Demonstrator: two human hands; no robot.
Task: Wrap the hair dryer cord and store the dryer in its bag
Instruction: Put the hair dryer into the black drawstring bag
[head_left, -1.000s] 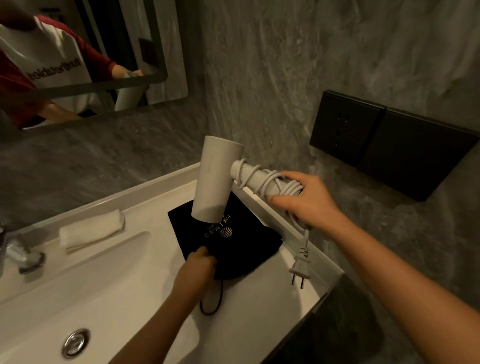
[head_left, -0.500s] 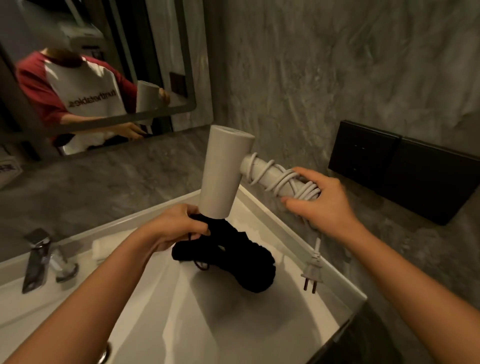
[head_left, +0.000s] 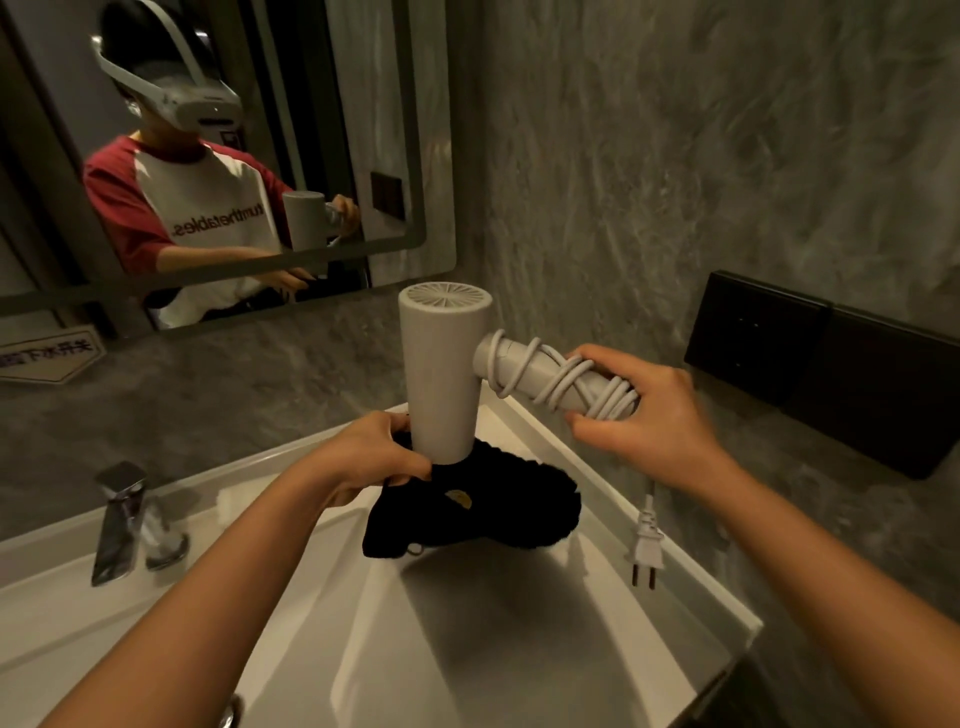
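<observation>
A white hair dryer (head_left: 441, 374) is held above the sink, barrel upright with its vent grille on top. Its nozzle end sits at the mouth of a black fabric bag (head_left: 493, 506). The white cord (head_left: 566, 382) is wound around the handle, and my right hand (head_left: 644, 410) grips that wrapped handle. The plug (head_left: 645, 548) dangles below my right wrist. My left hand (head_left: 363, 457) clutches the bag's opening just under the barrel, holding the bag in the air.
A white sink basin (head_left: 467, 649) lies below, with a chrome faucet (head_left: 124, 519) at left. A mirror (head_left: 208, 156) hangs on the grey stone wall. A black wall panel (head_left: 831, 364) sits to the right, close to my right hand.
My left hand picked the bag up off the counter and raised it under the barrel. The dryer rose and tilted upright; the nozzle now meets the bag's mouth.
</observation>
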